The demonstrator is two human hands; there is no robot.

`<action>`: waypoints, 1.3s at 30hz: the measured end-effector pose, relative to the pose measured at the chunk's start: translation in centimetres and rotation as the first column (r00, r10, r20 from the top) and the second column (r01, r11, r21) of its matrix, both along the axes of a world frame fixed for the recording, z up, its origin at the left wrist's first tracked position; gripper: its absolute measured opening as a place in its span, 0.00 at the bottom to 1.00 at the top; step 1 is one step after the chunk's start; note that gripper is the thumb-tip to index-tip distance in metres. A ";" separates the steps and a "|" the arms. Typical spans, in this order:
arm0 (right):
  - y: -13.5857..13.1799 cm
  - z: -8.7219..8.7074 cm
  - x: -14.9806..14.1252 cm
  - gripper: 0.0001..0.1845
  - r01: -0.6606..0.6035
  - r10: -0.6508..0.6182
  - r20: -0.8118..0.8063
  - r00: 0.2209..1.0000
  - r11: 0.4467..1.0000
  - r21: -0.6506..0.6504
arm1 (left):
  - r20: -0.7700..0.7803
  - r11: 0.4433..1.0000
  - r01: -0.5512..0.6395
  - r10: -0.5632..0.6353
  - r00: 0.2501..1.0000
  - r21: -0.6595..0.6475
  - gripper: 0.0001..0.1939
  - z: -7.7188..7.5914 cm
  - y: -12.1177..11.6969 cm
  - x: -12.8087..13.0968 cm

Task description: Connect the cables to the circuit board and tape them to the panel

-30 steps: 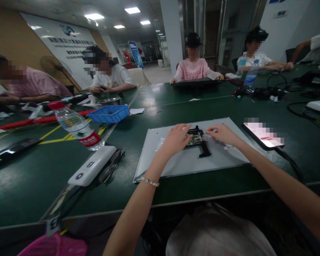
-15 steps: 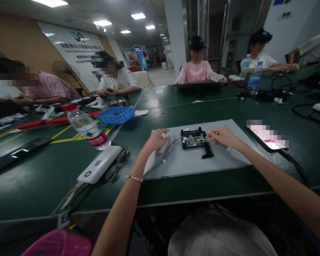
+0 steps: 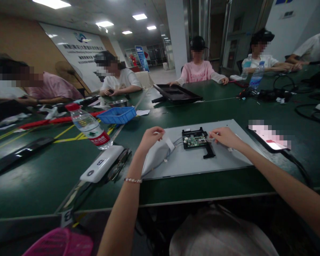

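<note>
A pale grey flat panel (image 3: 176,169) lies in front of me. On it sits a black bracket (image 3: 208,151) with a green circuit board (image 3: 196,141), from which grey cables (image 3: 178,139) run left. Over the panel's left part, my left hand (image 3: 151,138) is closed in a pinch on the upper end of a whitish strip (image 3: 170,143), which looks like tape and hangs toward the cables. My right hand (image 3: 225,137) is closed at the board's right edge, thumb and fingertips together; what they hold, if anything, is too small to make out.
Left of the panel are a power bank (image 3: 102,163), glasses (image 3: 119,165), a water bottle (image 3: 89,128) and a blue tray (image 3: 117,115). A phone (image 3: 269,137) with a cable lies right. Across the table, a person handles a black frame (image 3: 178,93); other people sit around.
My left hand has drawn slightly left, its fingers closing, and the whitish strip now shows lifted below them. My right hand stays by the board. The person opposite has tilted and shifted the black frame.
</note>
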State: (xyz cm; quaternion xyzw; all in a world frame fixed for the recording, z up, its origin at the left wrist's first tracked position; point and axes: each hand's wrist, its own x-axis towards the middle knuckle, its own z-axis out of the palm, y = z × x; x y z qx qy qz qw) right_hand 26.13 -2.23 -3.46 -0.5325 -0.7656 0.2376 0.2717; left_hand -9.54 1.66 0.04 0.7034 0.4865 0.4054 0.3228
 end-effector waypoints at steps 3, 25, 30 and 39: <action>-0.1 0.1 -0.2 0.22 -0.003 0.003 0.015 1.000 0.999 0.054 | 0.346 0.997 -0.059 0.070 0.936 -0.042 0.12 1.0 -0.2 -0.5; -4.5 2.0 -11.0 0.26 -0.582 0.425 0.405 0.809 0.677 0.451 | -0.178 0.999 0.029 -0.035 0.983 -0.033 0.14 0.1 -1.8 1.3; -4.7 1.4 -12.8 0.23 -0.596 0.426 0.436 0.793 0.690 0.410 | -0.292 0.964 0.261 -0.236 0.927 0.049 0.10 -0.2 -1.8 1.9; -5.4 0.9 -12.9 0.22 -0.620 0.467 0.429 0.773 0.697 0.360 | -0.417 0.937 0.343 -0.336 0.845 -0.061 0.13 -1.8 -1.5 1.3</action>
